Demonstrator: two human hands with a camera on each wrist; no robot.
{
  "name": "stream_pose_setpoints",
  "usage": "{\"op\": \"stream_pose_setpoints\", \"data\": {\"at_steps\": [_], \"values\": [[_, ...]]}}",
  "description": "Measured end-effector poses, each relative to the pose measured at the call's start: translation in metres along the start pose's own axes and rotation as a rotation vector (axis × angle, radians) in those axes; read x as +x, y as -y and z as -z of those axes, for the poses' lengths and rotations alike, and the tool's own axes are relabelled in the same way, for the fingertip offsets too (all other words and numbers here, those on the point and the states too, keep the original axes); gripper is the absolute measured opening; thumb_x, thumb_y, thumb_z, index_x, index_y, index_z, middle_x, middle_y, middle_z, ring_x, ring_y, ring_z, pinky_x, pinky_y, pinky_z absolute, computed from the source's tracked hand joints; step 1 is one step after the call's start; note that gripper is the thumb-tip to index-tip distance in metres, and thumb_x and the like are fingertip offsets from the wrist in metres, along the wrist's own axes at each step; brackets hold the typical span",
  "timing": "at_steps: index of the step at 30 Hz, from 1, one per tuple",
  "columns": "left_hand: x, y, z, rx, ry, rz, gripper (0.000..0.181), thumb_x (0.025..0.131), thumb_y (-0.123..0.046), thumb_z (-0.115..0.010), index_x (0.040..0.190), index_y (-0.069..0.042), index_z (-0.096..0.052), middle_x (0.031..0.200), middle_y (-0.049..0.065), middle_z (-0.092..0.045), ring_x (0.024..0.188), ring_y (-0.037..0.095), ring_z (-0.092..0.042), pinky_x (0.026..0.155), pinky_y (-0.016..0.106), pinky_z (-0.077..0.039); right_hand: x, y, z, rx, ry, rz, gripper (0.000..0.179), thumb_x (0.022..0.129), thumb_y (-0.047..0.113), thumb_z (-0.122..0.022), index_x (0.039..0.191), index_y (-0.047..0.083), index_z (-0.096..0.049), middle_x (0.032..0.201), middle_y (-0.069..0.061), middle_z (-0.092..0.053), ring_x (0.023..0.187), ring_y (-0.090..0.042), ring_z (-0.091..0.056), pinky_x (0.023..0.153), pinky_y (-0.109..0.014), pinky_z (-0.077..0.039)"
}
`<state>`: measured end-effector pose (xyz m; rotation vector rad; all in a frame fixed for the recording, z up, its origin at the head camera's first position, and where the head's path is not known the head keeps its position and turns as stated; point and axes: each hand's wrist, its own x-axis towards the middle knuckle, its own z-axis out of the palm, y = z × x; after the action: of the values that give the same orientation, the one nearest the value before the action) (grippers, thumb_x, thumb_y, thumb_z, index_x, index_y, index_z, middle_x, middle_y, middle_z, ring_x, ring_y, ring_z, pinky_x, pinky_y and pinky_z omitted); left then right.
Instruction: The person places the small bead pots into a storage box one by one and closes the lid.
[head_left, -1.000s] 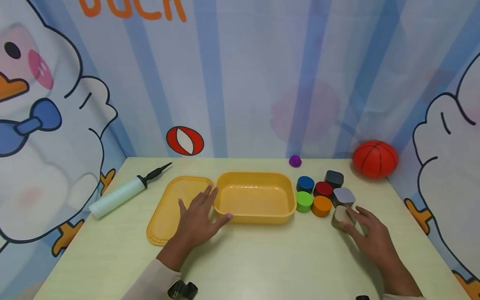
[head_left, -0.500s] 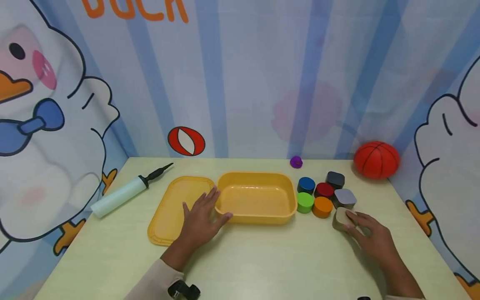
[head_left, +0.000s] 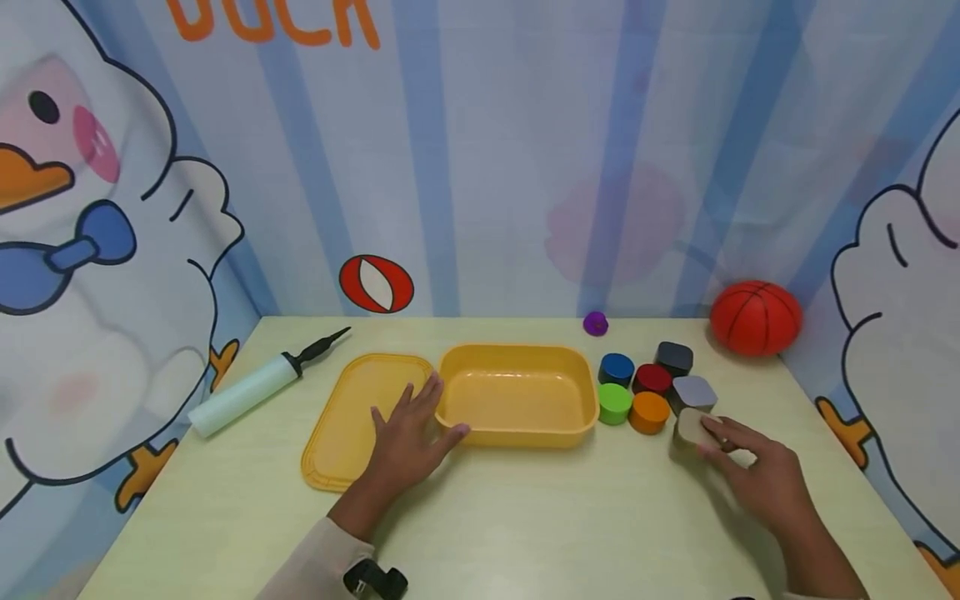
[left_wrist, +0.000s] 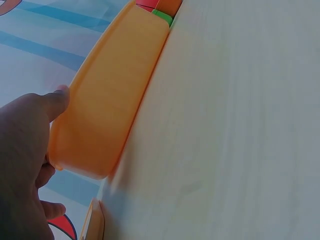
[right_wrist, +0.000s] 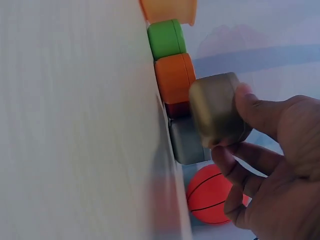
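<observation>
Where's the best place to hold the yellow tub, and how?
I'd hold the yellow tub by its rim at the left end, coming from the left. It sits open side up, and the rim sticks out a little, so you could probably hook it. The lid on that side lies low and flat, but the green pot crowds the right end.

Beige block (head_left: 688,427): was raised off the table (head_left: 570,517).
Right hand (head_left: 767,482): was lifted along with the block, which was pinched between thumb and fingers.

1 red ball (head_left: 756,318) and perhaps 1 purple cap (head_left: 596,324) sit apart.
</observation>
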<state>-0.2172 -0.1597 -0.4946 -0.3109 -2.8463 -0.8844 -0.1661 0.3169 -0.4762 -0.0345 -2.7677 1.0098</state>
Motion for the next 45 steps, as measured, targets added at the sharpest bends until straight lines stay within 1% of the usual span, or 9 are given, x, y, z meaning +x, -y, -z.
{"op": "stream_pose_setpoints", "data": {"at_steps": [1, 3, 6, 9, 17, 25, 32, 38, 45], "values": [[0.000, 0.000, 0.000, 0.001, 0.001, 0.002, 0.090, 0.101, -0.063, -0.068, 0.171, -0.014, -0.038, 0.180, 0.000, -0.033, 0.169, 0.043, -0.024, 0.121, 0.091, 0.001, 0.000, 0.002, 0.001, -0.011, -0.013, 0.012, 0.050, 0.103, 0.030, -0.079, 0.148, 0.010, -0.069, 0.151, -0.031, -0.062, 0.129, -0.050, -0.068, 0.101, -0.059, -0.057], [0.000, -0.001, -0.001, 0.001, 0.002, 0.005, 0.090, 0.101, -0.062, -0.068, 0.171, -0.014, -0.038, 0.180, 0.000, -0.033, 0.169, 0.043, -0.024, 0.121, 0.091, 0.000, 0.001, 0.005, 0.003, -0.022, -0.041, 0.048, 0.048, 0.102, 0.029, -0.081, 0.145, 0.012, -0.072, 0.149, -0.030, -0.065, 0.123, -0.019, -0.073, 0.087, -0.039, -0.060], [0.000, -0.002, -0.002, -0.005, 0.002, 0.000, 0.090, 0.101, -0.062, -0.067, 0.171, -0.014, -0.037, 0.180, 0.000, -0.033, 0.169, 0.043, -0.025, 0.122, 0.091, 0.000, 0.006, 0.009, 0.005, -0.016, -0.089, 0.125, 0.045, 0.099, 0.023, -0.083, 0.142, 0.013, -0.075, 0.144, -0.028, -0.069, 0.112, 0.026, -0.050, 0.065, -0.020, -0.046], [-0.001, -0.002, -0.003, -0.009, 0.001, -0.001, 0.090, 0.102, -0.062, -0.067, 0.171, -0.014, -0.037, 0.180, 0.000, -0.033, 0.169, 0.042, -0.025, 0.121, 0.091, -0.001, 0.014, 0.016, 0.005, 0.016, -0.111, 0.192, 0.046, 0.098, 0.018, -0.084, 0.142, 0.012, -0.074, 0.143, -0.028, -0.070, 0.111, 0.041, -0.030, 0.064, -0.014, -0.045], [-0.001, -0.002, -0.002, -0.018, -0.007, -0.002, 0.090, 0.101, -0.062, -0.067, 0.171, -0.014, -0.037, 0.180, 0.000, -0.032, 0.170, 0.040, -0.025, 0.122, 0.091, 0.000, 0.037, 0.044, 0.001, 0.120, -0.107, 0.302, 0.046, 0.096, 0.006, -0.084, 0.141, 0.007, -0.074, 0.141, -0.031, -0.070, 0.105, 0.034, -0.046, 0.071, -0.006, -0.050], [0.001, -0.002, -0.001, -0.007, -0.009, -0.005, 0.090, 0.101, -0.064, -0.067, 0.171, -0.015, -0.038, 0.180, -0.001, -0.033, 0.170, 0.041, -0.025, 0.122, 0.091, -0.002, 0.055, 0.071, -0.011, 0.187, -0.051, 0.353, 0.043, 0.097, 0.008, -0.083, 0.139, 0.008, -0.076, 0.139, -0.027, -0.074, 0.113, 0.032, -0.046, 0.082, -0.001, -0.051], [-0.002, -0.001, 0.000, -0.019, -0.014, -0.007, 0.090, 0.101, -0.062, -0.068, 0.171, -0.015, -0.038, 0.180, 0.000, -0.033, 0.170, 0.041, -0.025, 0.122, 0.091, -0.002, 0.069, 0.091, -0.026, 0.245, 0.004, 0.381, 0.042, 0.095, 0.009, -0.085, 0.137, 0.010, -0.078, 0.136, -0.024, -0.076, 0.125, -0.021, -0.073, 0.090, -0.003, -0.052], [-0.002, -0.001, -0.001, -0.010, -0.009, -0.014, 0.088, 0.102, -0.061, -0.067, 0.171, -0.014, -0.038, 0.180, 0.001, -0.033, 0.169, 0.041, -0.026, 0.122, 0.091, -0.003, 0.081, 0.105, -0.043, 0.287, 0.088, 0.392, 0.043, 0.096, 0.008, -0.083, 0.138, 0.005, -0.076, 0.143, -0.025, -0.072, 0.093, 0.002, -0.066, 0.077, -0.012, -0.056], [-0.003, 0.002, -0.001, 0.022, -0.021, -0.026, 0.087, 0.102, -0.060, -0.067, 0.170, -0.013, -0.039, 0.179, 0.003, -0.035, 0.165, 0.049, -0.031, 0.120, 0.093, -0.008, 0.090, 0.123, -0.060, 0.280, 0.167, 0.343, 0.044, 0.098, 0.016, -0.083, 0.140, 0.008, -0.075, 0.145, -0.020, -0.072, 0.103, -0.020, -0.073, 0.085, -0.014, -0.058]]}}
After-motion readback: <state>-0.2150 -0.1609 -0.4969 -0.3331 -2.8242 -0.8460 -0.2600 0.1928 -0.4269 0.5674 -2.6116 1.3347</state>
